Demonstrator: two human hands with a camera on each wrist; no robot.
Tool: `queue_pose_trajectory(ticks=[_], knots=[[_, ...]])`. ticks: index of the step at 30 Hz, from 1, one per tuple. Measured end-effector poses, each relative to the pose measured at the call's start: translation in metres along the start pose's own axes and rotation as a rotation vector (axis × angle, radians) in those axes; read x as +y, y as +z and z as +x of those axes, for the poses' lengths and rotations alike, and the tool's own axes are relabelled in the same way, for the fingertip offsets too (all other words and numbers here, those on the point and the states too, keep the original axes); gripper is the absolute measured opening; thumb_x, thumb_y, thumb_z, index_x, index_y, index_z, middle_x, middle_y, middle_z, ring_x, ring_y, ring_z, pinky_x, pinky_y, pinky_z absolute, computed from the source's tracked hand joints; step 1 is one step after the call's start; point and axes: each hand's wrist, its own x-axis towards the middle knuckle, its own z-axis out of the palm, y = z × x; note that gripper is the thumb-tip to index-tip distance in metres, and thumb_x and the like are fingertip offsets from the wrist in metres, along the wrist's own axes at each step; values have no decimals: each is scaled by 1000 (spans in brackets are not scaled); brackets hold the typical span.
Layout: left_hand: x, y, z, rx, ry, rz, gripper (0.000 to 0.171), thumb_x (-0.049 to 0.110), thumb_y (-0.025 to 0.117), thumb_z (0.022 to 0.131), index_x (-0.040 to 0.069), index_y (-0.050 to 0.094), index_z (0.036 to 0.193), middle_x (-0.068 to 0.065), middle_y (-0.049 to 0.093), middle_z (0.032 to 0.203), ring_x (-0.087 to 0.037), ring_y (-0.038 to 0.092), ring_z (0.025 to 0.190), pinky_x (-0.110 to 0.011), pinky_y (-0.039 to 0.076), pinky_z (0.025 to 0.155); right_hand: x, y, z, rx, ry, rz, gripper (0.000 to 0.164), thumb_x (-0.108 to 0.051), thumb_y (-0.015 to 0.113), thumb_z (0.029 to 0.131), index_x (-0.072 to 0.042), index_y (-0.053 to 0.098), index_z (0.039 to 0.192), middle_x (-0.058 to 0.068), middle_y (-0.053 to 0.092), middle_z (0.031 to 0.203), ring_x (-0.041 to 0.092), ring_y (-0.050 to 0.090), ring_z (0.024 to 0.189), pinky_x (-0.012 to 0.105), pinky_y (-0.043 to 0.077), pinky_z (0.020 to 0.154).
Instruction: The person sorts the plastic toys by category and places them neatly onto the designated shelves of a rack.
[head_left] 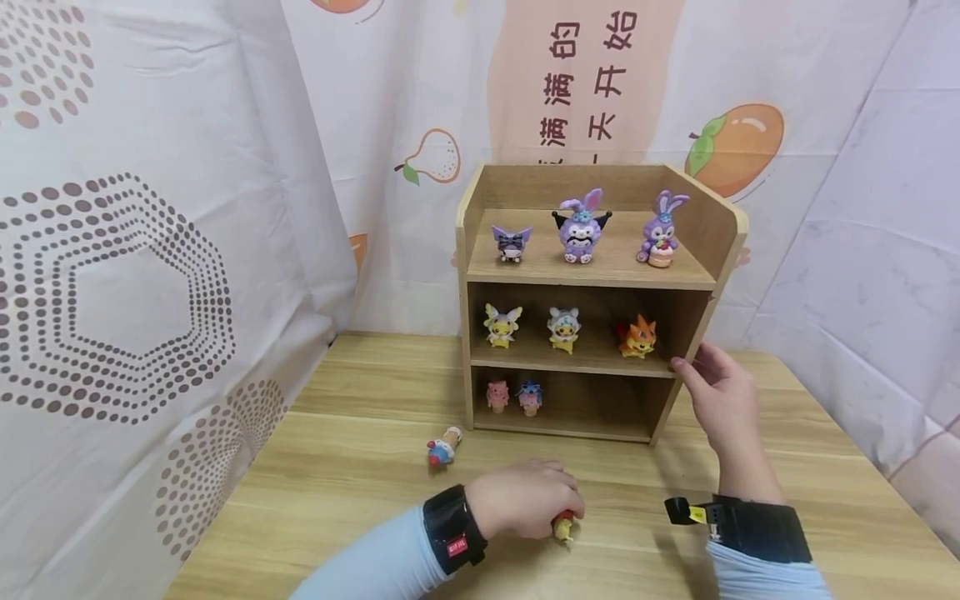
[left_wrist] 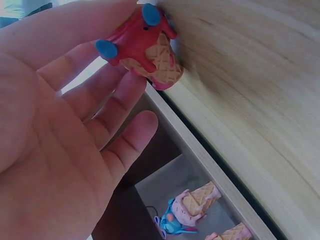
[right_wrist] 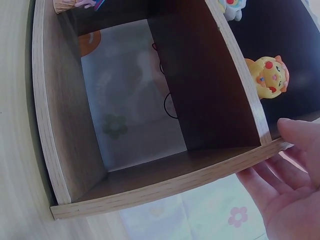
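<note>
My left hand [head_left: 528,498] is low over the tabletop in front of the wooden shelf [head_left: 555,432]. Its thumb and forefinger pinch a small ice-cream-cone figurine [left_wrist: 142,47] with a red top, blue ears and a tan waffle cone. At the shelf's right side, my right hand [head_left: 723,396] grips the side panel, thumb at the front edge and fingers along the outside. A pink cone figurine [head_left: 497,397] and a blue-and-pink one [head_left: 530,398] stand at the left of the bottom level. Another cone figurine, blue and red [head_left: 442,447], lies on its side on the table.
Purple rabbit-eared figurines [head_left: 579,233] stand on the top level. The middle level holds yellow figurines [head_left: 562,329] and an orange one [head_left: 637,337]. Behind the wooden table [head_left: 360,392] hangs a printed curtain [head_left: 405,83].
</note>
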Motion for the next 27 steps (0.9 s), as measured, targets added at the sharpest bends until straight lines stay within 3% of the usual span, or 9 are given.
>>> queue_pose_trajectory(ticks=[10,20,27], knots=[[-2,3,6,-22,-12,-13,32,12,79,74,33,67,95,22,59,95,-1,46,91,-21,40,88,0,0,2,-10,4,5,45,-33,65,92,-12,57,131,11,62,120,11,57,104,6,42,75],[1,0,7,-29,-37,23,25,15,79,73,32,62,81,24,55,79,-2,42,81,-17,35,71,4,0,2,-28,13,18,46,-32,65,92,-12,56,132,12,61,122,11,56,106,6,43,76],[3,-3,5,-52,-67,1,27,15,80,70,30,59,77,19,48,67,-3,41,76,-18,35,72,4,-2,2,-46,12,19,47,-31,66,91,-11,56,133,14,61,122,12,57,105,7,44,76]])
